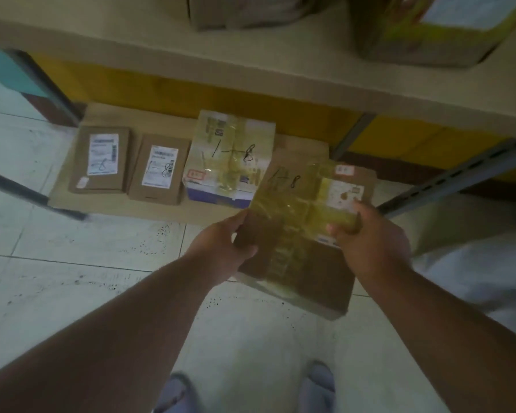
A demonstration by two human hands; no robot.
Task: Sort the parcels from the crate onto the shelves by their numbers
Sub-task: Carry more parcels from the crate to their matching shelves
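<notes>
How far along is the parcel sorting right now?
Done: three parcels, two small brown boxes and a taped box marked 1-8, lie in a row on the bottom board. In hand: both the left hand and right hand hold a fourth taped parcel, also marked 1-8, above the floor beside the row. Left: setting it down; the crate is out of view.

Count taken from the head view. Parcels marked 1-8: four, namely two small brown boxes (99, 160) (160, 170), one taped box (230, 158), and one taped parcel (306, 225) held in two hands (221, 248) (367, 236). Boxes on the upper shelf (161, 37): two, partly visible (236, 10) (429, 28).
</notes>
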